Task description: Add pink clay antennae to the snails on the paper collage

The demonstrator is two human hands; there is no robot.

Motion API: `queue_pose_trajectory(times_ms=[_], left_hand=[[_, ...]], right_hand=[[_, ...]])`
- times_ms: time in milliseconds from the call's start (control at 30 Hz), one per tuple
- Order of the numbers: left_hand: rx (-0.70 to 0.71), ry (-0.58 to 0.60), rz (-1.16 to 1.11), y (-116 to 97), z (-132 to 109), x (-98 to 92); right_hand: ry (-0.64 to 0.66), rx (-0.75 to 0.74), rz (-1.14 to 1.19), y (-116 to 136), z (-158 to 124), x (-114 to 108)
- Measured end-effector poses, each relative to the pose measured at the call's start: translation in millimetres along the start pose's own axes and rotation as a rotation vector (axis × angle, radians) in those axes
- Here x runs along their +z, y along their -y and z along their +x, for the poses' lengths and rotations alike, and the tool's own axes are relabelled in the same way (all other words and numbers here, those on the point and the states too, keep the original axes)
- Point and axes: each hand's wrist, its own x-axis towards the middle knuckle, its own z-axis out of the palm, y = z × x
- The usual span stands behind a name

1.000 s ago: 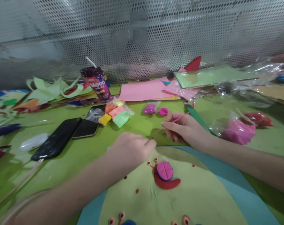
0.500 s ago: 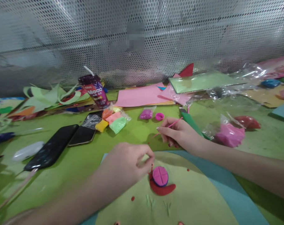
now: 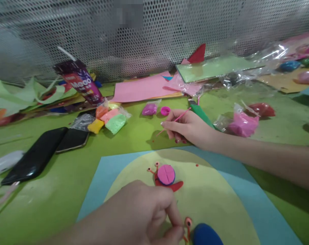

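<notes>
My left hand [image 3: 149,211] is low over the paper, thumb and forefinger pinched together beside a clay eye stalk [image 3: 188,223]. What lies in the pinch, if anything, is too small to make out. A blue clay dome [image 3: 207,234] is just to its right, cut by the bottom edge. Behind the hand lies a clay snail [image 3: 166,175] with a pink scored shell, red body and two eye stalks. My right hand [image 3: 186,127] rests beyond the paper, closed around a thin pink stick [image 3: 179,116]. The yellow-green round sheet [image 3: 215,197] lies on light blue paper [image 3: 93,190].
A purple drink cup [image 3: 80,83] with a straw leans at the back left. Near it are bagged clay pieces [image 3: 116,123] and a black phone [image 3: 35,156]. Pink paper [image 3: 141,87] lies by the perforated metal panel [image 3: 149,41]. Bagged pink clay [image 3: 244,123] sits right.
My left hand has moved from the pink-shelled snail toward me, to the eye stalk near the bottom edge. The right hand still holds the pink stick. The view has shifted downward and right.
</notes>
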Motion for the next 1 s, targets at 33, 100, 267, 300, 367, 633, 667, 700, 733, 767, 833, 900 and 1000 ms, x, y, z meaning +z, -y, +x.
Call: queue_pose_trajectory(times_ms=[33, 100, 267, 300, 367, 633, 667, 700, 733, 767, 833, 900, 1000], left_hand=[[-0.010, -0.008, -0.004, 0, 0, 1.4], [-0.016, -0.010, -0.005, 1, 0, 3.2], [0.016, -0.039, -0.008, 9, 3, 1.4], [0.024, -0.042, 0.006, 10, 3, 0.5], [0.039, -0.040, 0.057, 11, 2, -1.0], [0.103, -0.078, 0.208, 13, 0, -1.9], [0.104, -0.074, 0.229, 13, -1, -1.8], [0.106, -0.072, 0.254, 13, -1, -1.6], [0.112, -0.074, 0.279, 13, -1, -1.4], [0.119, -0.078, 0.300, 12, -2, -1.1], [0.136, -0.085, 0.323, 12, -3, -0.3], [0.142, -0.093, 0.333, 13, -3, 0.7], [0.156, -0.126, 0.363, 14, -4, 2.1]], right_hand=[[0.005, 0.000, 0.001, 0, 0, 0], [0.009, -0.001, 0.003, -1, 0, 0], [0.001, -0.011, -0.003, -2, 1, 0], [0.001, -0.013, -0.005, -2, 1, 0], [0.001, -0.014, -0.004, -2, 1, 0], [0.010, -0.009, -0.006, -1, -1, 0], [0.011, -0.012, -0.007, -1, 0, 0], [0.012, -0.012, -0.008, -1, 0, 0], [0.011, -0.011, -0.010, -2, 0, 0], [0.012, -0.009, -0.012, -2, 0, 0], [0.011, -0.004, -0.015, -1, 0, 0], [0.008, -0.002, -0.018, 0, -1, 0], [0.005, 0.005, -0.023, 2, -2, 0]])
